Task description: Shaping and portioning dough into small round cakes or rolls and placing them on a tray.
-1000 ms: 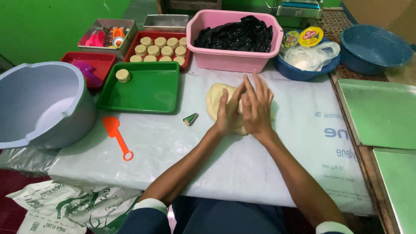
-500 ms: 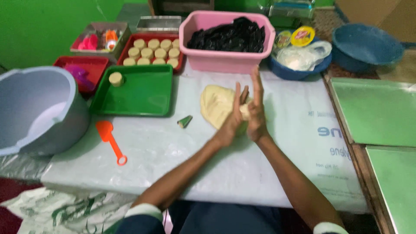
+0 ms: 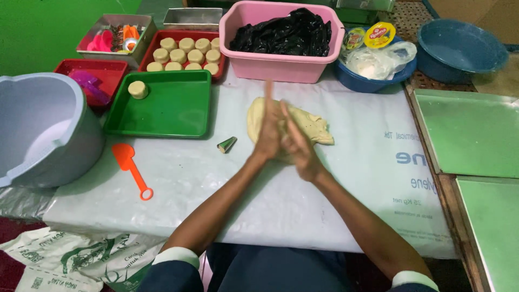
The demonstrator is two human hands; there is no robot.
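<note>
The left hand (image 3: 268, 130) and right hand (image 3: 296, 146) are pressed palm to palm, fingers straight — whether anything sits between them cannot be told. The dough slab (image 3: 303, 123) lies on the counter (image 3: 216, 189) just behind, at twelve o'clock of them — a small metal cone (image 3: 227, 144) at nine.

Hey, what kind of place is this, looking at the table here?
Probably a small home or cottage baking workspace. A flattened sheet of pale yellow dough lies on the plastic-covered table, a red tray of round pale dough pieces stands behind a green rectangular tray, and a small metal cone mould lies nearby.
</note>
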